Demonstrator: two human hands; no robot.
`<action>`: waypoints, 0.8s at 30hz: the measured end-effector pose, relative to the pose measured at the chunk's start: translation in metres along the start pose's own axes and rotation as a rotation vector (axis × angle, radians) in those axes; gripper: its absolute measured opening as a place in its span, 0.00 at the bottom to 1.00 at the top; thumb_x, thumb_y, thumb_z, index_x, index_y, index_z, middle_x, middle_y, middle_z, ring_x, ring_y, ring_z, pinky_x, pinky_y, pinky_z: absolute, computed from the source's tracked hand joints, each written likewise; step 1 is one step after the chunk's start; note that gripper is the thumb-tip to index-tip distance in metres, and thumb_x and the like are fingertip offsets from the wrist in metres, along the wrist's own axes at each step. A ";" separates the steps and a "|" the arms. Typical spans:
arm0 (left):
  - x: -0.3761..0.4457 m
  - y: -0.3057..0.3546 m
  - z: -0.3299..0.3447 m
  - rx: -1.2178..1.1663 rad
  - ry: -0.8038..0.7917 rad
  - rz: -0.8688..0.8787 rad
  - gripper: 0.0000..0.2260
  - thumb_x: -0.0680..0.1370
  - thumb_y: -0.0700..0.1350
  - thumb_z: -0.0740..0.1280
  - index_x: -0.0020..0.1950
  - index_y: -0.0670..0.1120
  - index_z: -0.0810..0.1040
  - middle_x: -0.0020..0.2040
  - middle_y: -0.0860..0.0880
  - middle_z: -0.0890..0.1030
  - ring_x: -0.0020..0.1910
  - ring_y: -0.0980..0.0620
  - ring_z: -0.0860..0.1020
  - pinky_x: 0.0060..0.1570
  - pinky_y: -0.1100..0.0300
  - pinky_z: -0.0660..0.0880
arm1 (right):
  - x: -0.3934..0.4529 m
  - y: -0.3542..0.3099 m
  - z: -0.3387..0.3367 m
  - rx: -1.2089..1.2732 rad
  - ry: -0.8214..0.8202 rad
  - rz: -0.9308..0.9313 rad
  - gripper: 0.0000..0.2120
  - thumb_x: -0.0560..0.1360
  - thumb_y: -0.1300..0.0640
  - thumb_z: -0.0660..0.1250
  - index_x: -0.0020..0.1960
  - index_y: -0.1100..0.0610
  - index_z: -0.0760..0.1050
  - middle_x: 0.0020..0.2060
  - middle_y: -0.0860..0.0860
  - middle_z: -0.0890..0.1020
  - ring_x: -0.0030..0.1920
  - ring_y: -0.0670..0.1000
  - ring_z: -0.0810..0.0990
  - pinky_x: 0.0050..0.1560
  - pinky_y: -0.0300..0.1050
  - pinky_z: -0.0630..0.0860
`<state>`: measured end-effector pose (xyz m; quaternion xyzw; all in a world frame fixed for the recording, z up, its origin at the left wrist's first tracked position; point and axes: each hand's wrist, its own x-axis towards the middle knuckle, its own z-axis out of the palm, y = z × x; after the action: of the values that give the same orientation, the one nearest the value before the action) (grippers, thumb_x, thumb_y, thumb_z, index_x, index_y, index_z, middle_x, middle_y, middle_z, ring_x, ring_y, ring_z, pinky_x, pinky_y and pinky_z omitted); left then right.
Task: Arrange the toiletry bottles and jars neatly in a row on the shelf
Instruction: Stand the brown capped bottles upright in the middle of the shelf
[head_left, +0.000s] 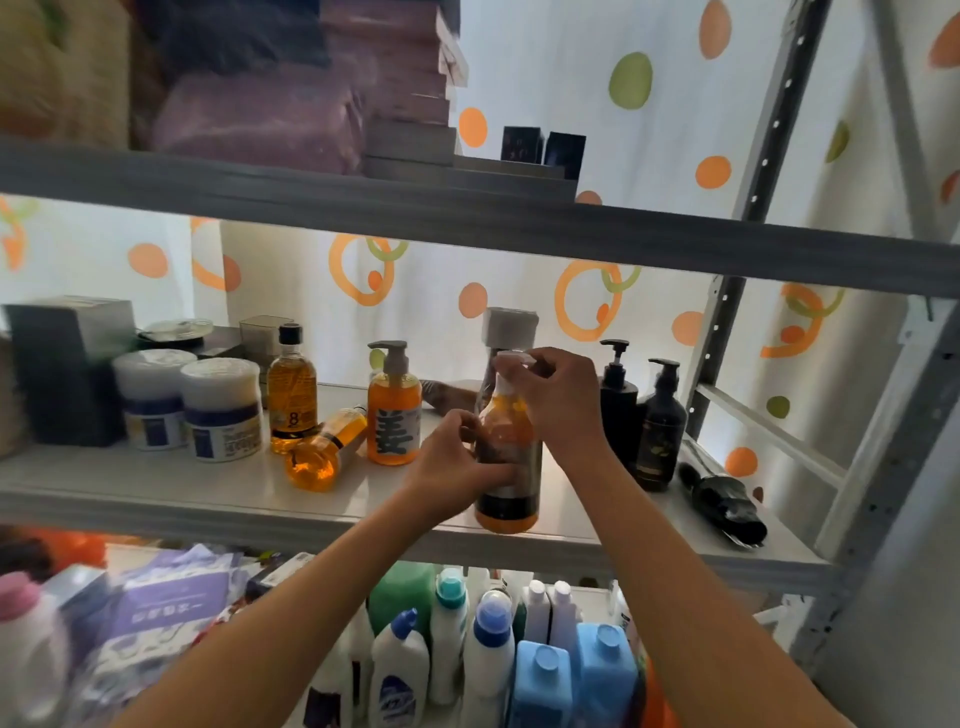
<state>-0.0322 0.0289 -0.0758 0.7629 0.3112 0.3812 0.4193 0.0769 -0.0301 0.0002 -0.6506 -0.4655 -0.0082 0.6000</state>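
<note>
An orange bottle with a dark label (508, 499) stands upright at the front edge of the white shelf (156, 493). My left hand (457, 462) grips its body and my right hand (558, 400) holds its white pump top. To the left stand an orange pump bottle (394, 415), an amber bottle with a black cap (292, 400) and two white jars (222, 410) (151, 397). A small amber bottle (324, 449) lies on its side. Two dark pump bottles (618, 410) (661, 431) stand at the right, and a black bottle (724, 501) lies beside them.
A grey box (62, 364) and small containers sit at the shelf's far left. A tall bottle with a white cap (509, 325) stands behind the held one. The shelf above carries folded fabric and dark boxes. The shelf below (493, 654) is packed with cleaning bottles. Metal uprights (883, 467) frame the right side.
</note>
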 end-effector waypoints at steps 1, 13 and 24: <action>0.001 -0.001 -0.010 0.007 0.031 -0.018 0.28 0.64 0.52 0.80 0.57 0.50 0.70 0.51 0.52 0.77 0.50 0.50 0.79 0.47 0.53 0.82 | 0.002 -0.005 0.006 0.015 -0.034 0.011 0.15 0.73 0.45 0.73 0.52 0.55 0.82 0.43 0.46 0.84 0.43 0.44 0.82 0.49 0.39 0.77; 0.016 -0.017 -0.060 0.147 -0.042 -0.476 0.21 0.67 0.61 0.73 0.47 0.45 0.75 0.41 0.45 0.81 0.38 0.49 0.81 0.27 0.60 0.78 | -0.028 0.034 0.050 -0.096 -0.365 0.173 0.09 0.75 0.62 0.68 0.54 0.59 0.84 0.43 0.50 0.83 0.45 0.49 0.80 0.40 0.32 0.74; 0.040 -0.022 -0.052 0.299 0.068 -0.519 0.23 0.72 0.62 0.70 0.46 0.42 0.75 0.41 0.43 0.82 0.39 0.44 0.83 0.43 0.51 0.82 | -0.021 0.055 0.039 -0.047 -0.730 0.269 0.09 0.70 0.62 0.71 0.50 0.59 0.85 0.48 0.57 0.84 0.51 0.52 0.80 0.58 0.47 0.78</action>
<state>-0.0589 0.0918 -0.0640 0.6980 0.5625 0.2364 0.3749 0.0777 -0.0037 -0.0646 -0.6794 -0.5587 0.2919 0.3756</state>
